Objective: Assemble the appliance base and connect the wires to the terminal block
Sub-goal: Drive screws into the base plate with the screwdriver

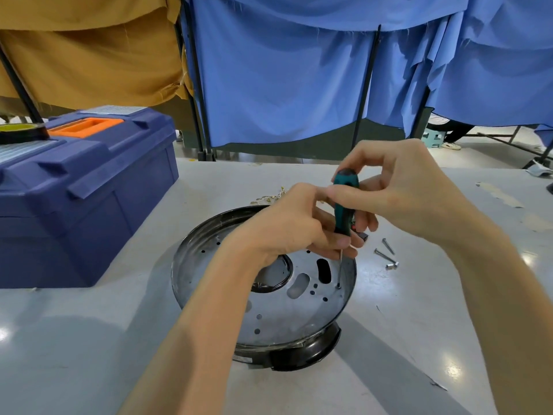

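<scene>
Hands: two, left hand point(287, 229) and right hand point(398, 193)
Screwdriver point(345, 202): one
Appliance base point(299, 319): one
Loose bolts point(386, 256): two
Toolbox point(83, 190): one
Tape roll point(18, 131): one
Small brass parts point(269, 199): several, too small to count

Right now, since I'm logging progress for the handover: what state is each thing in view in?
Screwdriver: upright, tip down on the metal plate near its rim.
Left hand: grips the screwdriver low on its handle.
Right hand: pinches the handle's top.
Metal plate: seated on the black base.
Toolbox: lid closed.
Bolts: loose on the table.
</scene>
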Demonstrator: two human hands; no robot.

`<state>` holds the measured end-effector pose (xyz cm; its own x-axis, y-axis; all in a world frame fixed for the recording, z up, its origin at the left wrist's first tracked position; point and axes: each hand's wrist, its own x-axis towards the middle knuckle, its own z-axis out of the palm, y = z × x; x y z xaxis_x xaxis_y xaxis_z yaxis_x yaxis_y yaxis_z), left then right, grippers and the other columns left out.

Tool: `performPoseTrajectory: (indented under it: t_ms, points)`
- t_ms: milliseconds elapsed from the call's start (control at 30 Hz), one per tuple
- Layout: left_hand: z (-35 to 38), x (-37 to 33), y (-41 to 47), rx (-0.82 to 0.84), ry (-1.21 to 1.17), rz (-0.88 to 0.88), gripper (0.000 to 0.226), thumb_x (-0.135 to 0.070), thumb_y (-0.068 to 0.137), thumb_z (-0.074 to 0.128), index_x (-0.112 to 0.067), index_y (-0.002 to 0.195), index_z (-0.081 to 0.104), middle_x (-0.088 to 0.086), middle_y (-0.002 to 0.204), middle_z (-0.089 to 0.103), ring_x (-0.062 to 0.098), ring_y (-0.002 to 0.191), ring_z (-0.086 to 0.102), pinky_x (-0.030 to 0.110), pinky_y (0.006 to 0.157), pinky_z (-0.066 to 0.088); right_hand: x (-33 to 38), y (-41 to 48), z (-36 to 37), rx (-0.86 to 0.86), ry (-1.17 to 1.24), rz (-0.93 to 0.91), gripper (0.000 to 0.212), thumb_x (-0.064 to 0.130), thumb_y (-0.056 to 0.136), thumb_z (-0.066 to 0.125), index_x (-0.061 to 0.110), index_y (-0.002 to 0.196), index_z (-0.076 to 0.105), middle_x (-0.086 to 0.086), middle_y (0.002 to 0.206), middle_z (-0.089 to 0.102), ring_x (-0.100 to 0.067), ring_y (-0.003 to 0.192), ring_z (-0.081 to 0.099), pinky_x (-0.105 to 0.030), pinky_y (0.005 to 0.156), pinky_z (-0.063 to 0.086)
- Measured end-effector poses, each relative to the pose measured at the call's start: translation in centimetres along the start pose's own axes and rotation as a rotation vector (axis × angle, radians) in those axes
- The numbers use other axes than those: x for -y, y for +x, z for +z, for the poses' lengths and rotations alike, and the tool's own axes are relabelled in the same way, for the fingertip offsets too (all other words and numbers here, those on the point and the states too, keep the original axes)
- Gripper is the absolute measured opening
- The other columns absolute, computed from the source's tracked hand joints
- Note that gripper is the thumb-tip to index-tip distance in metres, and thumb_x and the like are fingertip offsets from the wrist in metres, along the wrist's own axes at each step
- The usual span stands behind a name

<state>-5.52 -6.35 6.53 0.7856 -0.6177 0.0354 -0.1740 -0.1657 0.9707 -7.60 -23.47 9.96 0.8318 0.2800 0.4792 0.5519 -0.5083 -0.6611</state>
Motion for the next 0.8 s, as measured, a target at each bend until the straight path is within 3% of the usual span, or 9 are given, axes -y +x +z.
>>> performPoseTrajectory:
  t_ms: [100, 200, 267, 333, 433, 500, 567, 667, 800]
  points:
    - [0.1, 0.0, 0.0, -0.062, 0.015, 0.011, 0.037, -0.004, 0.075, 0.082, -0.001, 0.107, 0.064, 0.011, 0.085, 0.075, 0.027, 0.081, 0.074, 0.034, 0.074, 0.061, 0.0, 0.2, 0.7, -0.104, -0.133, 0.018, 0.04, 0.034, 0.076, 0.078, 0.005, 0.076, 0.05, -0.009, 0.068, 0.063, -0.018, 0.039, 0.056, -0.042, 0.041, 0.052]
    - [0.3, 0.3, 0.1, -0.098, 0.006, 0.003, 0.024, 0.0, 0.08, 0.076, 0.005, 0.1, 0.064, 0.014, 0.08, 0.074, 0.029, 0.079, 0.074, 0.032, 0.071, 0.061, -0.1, 0.4, 0.8, -0.195, -0.326, 0.008, 0.049, 0.054, 0.073, 0.072, 0.009, 0.074, 0.052, -0.008, 0.071, 0.063, -0.017, 0.045, 0.052, -0.035, 0.047, 0.049]
    - [0.0, 0.4, 0.1, -0.071, 0.018, 0.009, 0.014, 0.007, 0.084, 0.068, 0.004, 0.098, 0.066, 0.017, 0.085, 0.074, 0.029, 0.082, 0.074, 0.03, 0.071, 0.06, 0.1, 0.2, 0.5, -0.134, -0.206, -0.001, 0.041, 0.056, 0.075, 0.072, 0.018, 0.09, 0.065, 0.005, 0.084, 0.066, -0.015, 0.046, 0.061, -0.024, 0.045, 0.048]
    - [-0.3, 0.5, -0.1, -0.029, 0.016, 0.018, 0.019, 0.013, 0.087, 0.06, 0.0, 0.098, 0.068, 0.015, 0.089, 0.075, 0.028, 0.085, 0.074, 0.031, 0.075, 0.06, 0.3, -0.1, 0.0, -0.033, -0.034, -0.005, 0.03, 0.041, 0.08, 0.075, 0.022, 0.103, 0.07, 0.009, 0.092, 0.068, -0.02, 0.047, 0.066, -0.02, 0.048, 0.05]
    - [-0.3, 0.4, -0.3, -0.01, -0.004, 0.009, 0.02, 0.009, 0.084, 0.067, -0.001, 0.102, 0.067, 0.016, 0.09, 0.075, 0.029, 0.087, 0.074, 0.034, 0.078, 0.06, 0.4, -0.2, -0.2, 0.005, 0.052, -0.024, 0.017, 0.027, 0.08, 0.078, 0.014, 0.089, 0.071, 0.003, 0.076, 0.07, -0.022, 0.045, 0.065, -0.023, 0.046, 0.05]
    - [0.1, 0.4, -0.2, -0.062, -0.016, 0.002, 0.03, -0.002, 0.077, 0.079, 0.003, 0.102, 0.063, 0.018, 0.086, 0.074, 0.032, 0.083, 0.074, 0.032, 0.074, 0.06, 0.3, 0.0, 0.2, -0.077, 0.004, -0.011, 0.027, 0.032, 0.075, 0.081, 0.012, 0.077, 0.063, -0.004, 0.067, 0.065, -0.018, 0.041, 0.061, -0.02, 0.041, 0.046]
    - [0.5, 0.5, 0.1, -0.117, -0.025, 0.003, 0.026, -0.008, 0.076, 0.082, 0.002, 0.087, 0.06, 0.022, 0.081, 0.073, 0.033, 0.079, 0.074, 0.032, 0.07, 0.061, 0.0, 0.2, 0.4, -0.168, -0.147, -0.001, 0.038, 0.038, 0.074, 0.08, 0.012, 0.069, 0.054, -0.01, 0.067, 0.062, -0.012, 0.04, 0.054, -0.021, 0.04, 0.043]
    - [0.9, 0.8, 0.4, -0.121, 0.007, -0.004, 0.021, -0.007, 0.079, 0.079, -0.003, 0.075, 0.058, 0.022, 0.079, 0.073, 0.032, 0.079, 0.074, 0.033, 0.071, 0.061, -0.1, 0.2, 0.0, -0.153, -0.194, 0.042, 0.037, 0.048, 0.075, 0.077, 0.016, 0.071, 0.06, -0.001, 0.068, 0.065, -0.007, 0.046, 0.057, -0.011, 0.042, 0.039]
    - [0.6, 0.5, 0.2, -0.096, -0.019, 0.023, 0.028, -0.001, 0.079, 0.077, 0.003, 0.1, 0.059, 0.024, 0.086, 0.072, 0.035, 0.079, 0.074, 0.036, 0.072, 0.062, 0.1, -0.1, -0.4, -0.065, -0.115, 0.044, 0.036, 0.043, 0.074, 0.079, 0.012, 0.071, 0.061, 0.002, 0.056, 0.064, -0.013, 0.04, 0.061, -0.014, 0.04, 0.042]
